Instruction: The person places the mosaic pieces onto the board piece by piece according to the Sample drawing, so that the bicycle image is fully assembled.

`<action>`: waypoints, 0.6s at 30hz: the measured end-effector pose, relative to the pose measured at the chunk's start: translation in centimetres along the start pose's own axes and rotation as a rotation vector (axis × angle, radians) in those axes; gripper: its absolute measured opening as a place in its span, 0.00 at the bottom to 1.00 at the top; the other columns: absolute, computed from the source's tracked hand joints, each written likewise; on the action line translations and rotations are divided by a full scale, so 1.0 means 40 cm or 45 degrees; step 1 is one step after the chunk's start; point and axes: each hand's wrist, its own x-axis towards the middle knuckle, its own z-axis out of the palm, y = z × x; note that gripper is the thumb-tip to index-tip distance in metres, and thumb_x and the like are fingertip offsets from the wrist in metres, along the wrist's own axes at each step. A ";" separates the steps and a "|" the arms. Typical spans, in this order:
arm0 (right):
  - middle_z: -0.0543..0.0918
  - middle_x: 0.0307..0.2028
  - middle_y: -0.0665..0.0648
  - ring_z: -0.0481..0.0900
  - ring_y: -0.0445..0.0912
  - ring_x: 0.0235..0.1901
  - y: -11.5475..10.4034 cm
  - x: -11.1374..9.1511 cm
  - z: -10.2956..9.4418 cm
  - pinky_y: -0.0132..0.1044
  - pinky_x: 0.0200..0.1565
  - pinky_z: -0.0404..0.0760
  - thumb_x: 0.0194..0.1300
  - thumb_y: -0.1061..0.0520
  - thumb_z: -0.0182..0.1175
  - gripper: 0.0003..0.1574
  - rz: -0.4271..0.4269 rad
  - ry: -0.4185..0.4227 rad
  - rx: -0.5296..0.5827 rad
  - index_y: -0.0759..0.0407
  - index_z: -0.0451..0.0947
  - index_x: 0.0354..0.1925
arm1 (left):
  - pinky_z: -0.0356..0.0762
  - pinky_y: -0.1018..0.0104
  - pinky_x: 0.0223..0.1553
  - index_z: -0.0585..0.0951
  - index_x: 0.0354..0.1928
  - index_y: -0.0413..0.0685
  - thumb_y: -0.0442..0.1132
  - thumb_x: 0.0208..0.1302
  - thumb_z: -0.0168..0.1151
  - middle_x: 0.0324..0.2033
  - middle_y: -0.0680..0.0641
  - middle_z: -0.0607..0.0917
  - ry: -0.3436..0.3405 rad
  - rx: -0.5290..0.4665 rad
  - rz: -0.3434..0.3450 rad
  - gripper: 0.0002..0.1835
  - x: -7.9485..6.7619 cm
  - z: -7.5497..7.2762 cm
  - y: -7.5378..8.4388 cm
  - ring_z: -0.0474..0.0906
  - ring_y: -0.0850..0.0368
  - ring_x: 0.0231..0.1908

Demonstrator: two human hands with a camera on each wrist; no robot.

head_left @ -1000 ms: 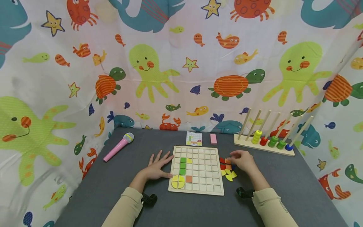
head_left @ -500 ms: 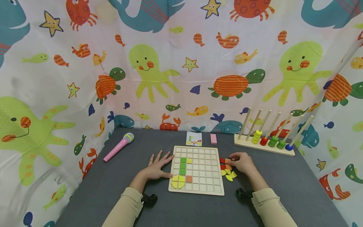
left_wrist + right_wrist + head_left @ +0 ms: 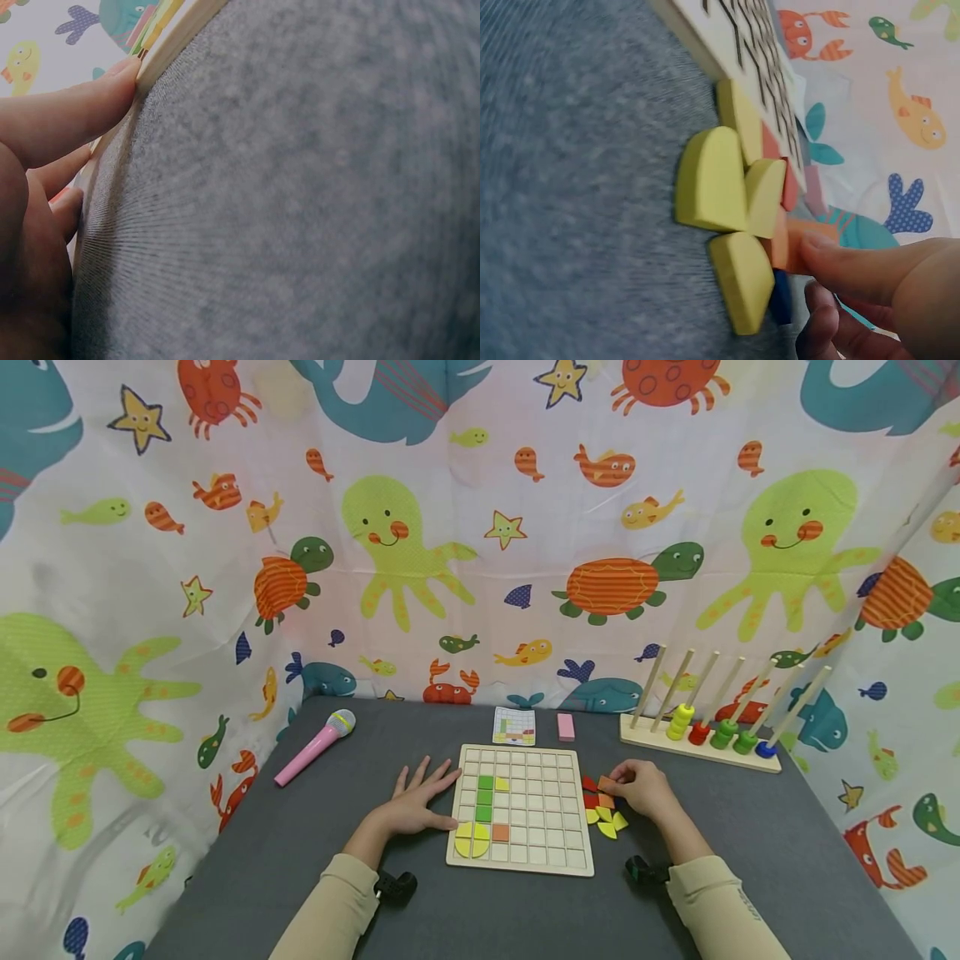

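My left hand [image 3: 412, 802] lies with spread fingers along the left edge of a wooden grid board [image 3: 547, 871]; in the left wrist view its thumb [image 3: 112, 97] touches the board's side. On the board are green squares [image 3: 484, 798], a small yellow piece [image 3: 502, 784], an orange square [image 3: 500, 832] and yellow quarter-circles [image 3: 472, 841] forming a disc. Right of the board, my right hand [image 3: 641, 787] pinches an orange block [image 3: 606, 784] over a cluster of pieces. In the right wrist view, yellow quarter-circle blocks [image 3: 712, 180] and a blue block [image 3: 781, 296] lie close by.
Behind the board are a printed pattern card [image 3: 514, 727] and a pink block [image 3: 566, 727]. A pink toy microphone [image 3: 315, 749] lies at the back left. A peg stand [image 3: 701, 747] with coloured rings stands at the back right, before a patterned curtain [image 3: 480, 568].
My right hand has taken hold of the orange block, which is now tilted between its fingertips at the cluster. The left hand and the board have stayed in place.
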 end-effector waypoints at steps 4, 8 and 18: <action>0.81 0.33 0.59 0.75 0.49 0.31 -0.012 -0.007 -0.011 0.37 0.31 0.74 0.65 0.52 0.70 0.14 -0.028 0.024 0.011 0.62 0.81 0.38 | 0.10 0.42 0.72 0.50 0.79 0.80 0.71 0.54 0.67 0.80 0.65 0.42 0.003 -0.006 0.003 0.54 0.000 0.000 -0.001 0.19 0.54 0.78; 0.81 0.33 0.58 0.74 0.49 0.31 -0.028 -0.018 -0.018 0.37 0.31 0.73 0.65 0.49 0.70 0.17 -0.034 0.031 0.041 0.62 0.81 0.39 | 0.10 0.42 0.72 0.50 0.79 0.79 0.71 0.54 0.67 0.80 0.64 0.42 0.010 -0.007 0.005 0.53 -0.001 0.000 0.000 0.20 0.54 0.79; 0.86 0.38 0.58 0.76 0.51 0.37 -0.080 -0.051 -0.021 0.38 0.36 0.75 0.66 0.45 0.68 0.20 -0.049 -0.011 0.152 0.59 0.84 0.45 | 0.11 0.41 0.72 0.50 0.79 0.78 0.70 0.55 0.67 0.80 0.64 0.42 0.006 0.003 0.003 0.53 -0.001 -0.001 0.003 0.20 0.53 0.79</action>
